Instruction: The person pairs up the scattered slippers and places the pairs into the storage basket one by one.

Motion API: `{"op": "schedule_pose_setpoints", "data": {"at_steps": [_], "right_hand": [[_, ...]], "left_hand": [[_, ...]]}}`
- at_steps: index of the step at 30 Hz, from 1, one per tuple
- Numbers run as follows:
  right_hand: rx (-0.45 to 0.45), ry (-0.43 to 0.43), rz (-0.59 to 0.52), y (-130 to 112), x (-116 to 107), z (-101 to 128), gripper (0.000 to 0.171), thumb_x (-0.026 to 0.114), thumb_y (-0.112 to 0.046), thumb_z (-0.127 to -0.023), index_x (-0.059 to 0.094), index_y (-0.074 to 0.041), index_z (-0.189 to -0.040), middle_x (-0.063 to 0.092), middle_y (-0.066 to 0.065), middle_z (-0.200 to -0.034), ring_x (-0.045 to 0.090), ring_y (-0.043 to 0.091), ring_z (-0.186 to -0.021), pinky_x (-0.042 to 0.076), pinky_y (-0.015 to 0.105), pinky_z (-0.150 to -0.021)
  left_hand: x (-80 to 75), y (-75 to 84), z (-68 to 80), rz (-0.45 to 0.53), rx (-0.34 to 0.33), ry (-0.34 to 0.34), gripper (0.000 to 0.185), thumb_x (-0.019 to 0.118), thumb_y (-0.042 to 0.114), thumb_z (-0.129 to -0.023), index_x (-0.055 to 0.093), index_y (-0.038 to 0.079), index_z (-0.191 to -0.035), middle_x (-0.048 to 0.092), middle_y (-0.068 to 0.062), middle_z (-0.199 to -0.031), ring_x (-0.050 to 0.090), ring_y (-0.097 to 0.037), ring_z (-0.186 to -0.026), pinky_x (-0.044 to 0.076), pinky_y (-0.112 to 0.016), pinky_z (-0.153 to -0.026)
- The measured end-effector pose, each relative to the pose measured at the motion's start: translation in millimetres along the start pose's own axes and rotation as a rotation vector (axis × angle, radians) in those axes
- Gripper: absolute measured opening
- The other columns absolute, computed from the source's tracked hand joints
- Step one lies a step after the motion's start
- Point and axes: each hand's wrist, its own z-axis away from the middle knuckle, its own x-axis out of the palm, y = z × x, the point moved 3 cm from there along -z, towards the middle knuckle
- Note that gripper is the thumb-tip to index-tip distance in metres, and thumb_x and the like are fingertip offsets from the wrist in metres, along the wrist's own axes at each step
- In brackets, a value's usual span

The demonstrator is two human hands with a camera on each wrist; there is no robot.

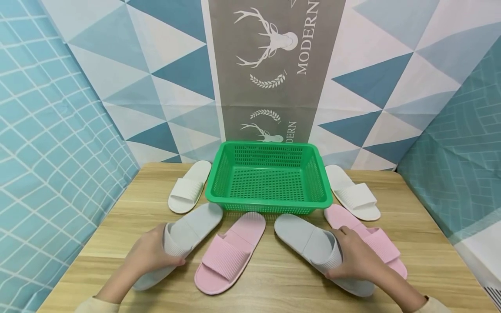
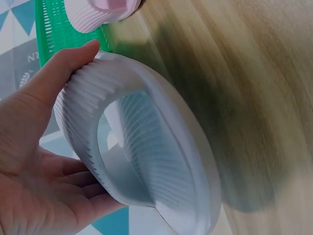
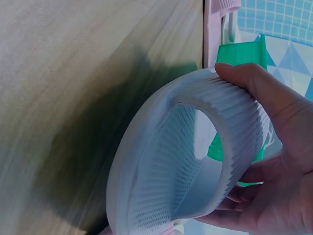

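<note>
Nearest the camera, a grey slipper (image 1: 184, 237) on the left is gripped by the left hand (image 1: 150, 254), whose thumb and fingers are curled round its ribbed strap (image 2: 80, 112); in the left wrist view the thumb lies over the top of the strap and the fingers are tucked beneath it. A second grey slipper (image 1: 313, 248) on the right is gripped the same way by the right hand (image 1: 354, 256) — thumb over the ribbed strap (image 3: 239, 112), fingers curled under, as shown in the right wrist view. In the wrist views both grey slippers appear tipped on edge above the wooden table (image 1: 274, 282), each with a shadow beneath; whether the soles touch the wood cannot be told. Between the two hands a pink slipper (image 1: 231, 252) is laid flat, its heel end near the basket. A second pink slipper (image 1: 372, 239) is seen just behind the right hand, partly covered by the right grey slipper. Farther back, a green plastic basket (image 1: 270, 178) is set in the middle of the table, flanked by two white slippers — one at its left (image 1: 189, 187), one at its right (image 1: 352, 191). Behind everything, a wall patterned with blue triangles (image 1: 156, 78) is seen.
</note>
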Motion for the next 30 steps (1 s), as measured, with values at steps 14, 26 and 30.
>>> {"op": "schedule_pose_setpoints", "data": {"at_steps": [14,26,30], "right_hand": [[-0.049,-0.002,-0.008,4,-8,-2,0.101,0.092,-0.048,-0.041,0.058,0.001,-0.122,0.06,0.007,-0.105,0.055,0.014,-0.091,0.053,0.035,-0.075],[-0.132,0.061,0.0,6,-15,-2,0.097,0.092,-0.045,-0.042,0.059,0.0,-0.122,0.06,0.005,-0.108,0.054,0.013,-0.094,0.052,0.032,-0.077],[-0.153,0.064,-0.007,7,-16,-2,0.096,0.092,-0.044,-0.042,0.059,-0.001,-0.12,0.061,0.005,-0.108,0.054,0.013,-0.094,0.052,0.032,-0.078]], "left_hand": [[-6.2,-0.1,4.6,0.001,0.091,0.073,0.108,0.092,0.043,-0.045,0.047,-0.011,-0.127,0.065,-0.022,-0.105,0.063,-0.028,-0.087,0.055,-0.047,-0.074],[-11.8,1.8,6.4,-0.001,0.125,0.091,0.102,0.091,0.041,-0.045,0.049,-0.007,-0.125,0.065,-0.018,-0.102,0.062,-0.025,-0.084,0.054,-0.045,-0.072],[-13.3,1.6,7.6,-0.006,0.121,0.063,0.105,0.091,0.041,-0.046,0.047,-0.009,-0.127,0.065,-0.022,-0.106,0.062,-0.027,-0.087,0.054,-0.047,-0.074]]}}
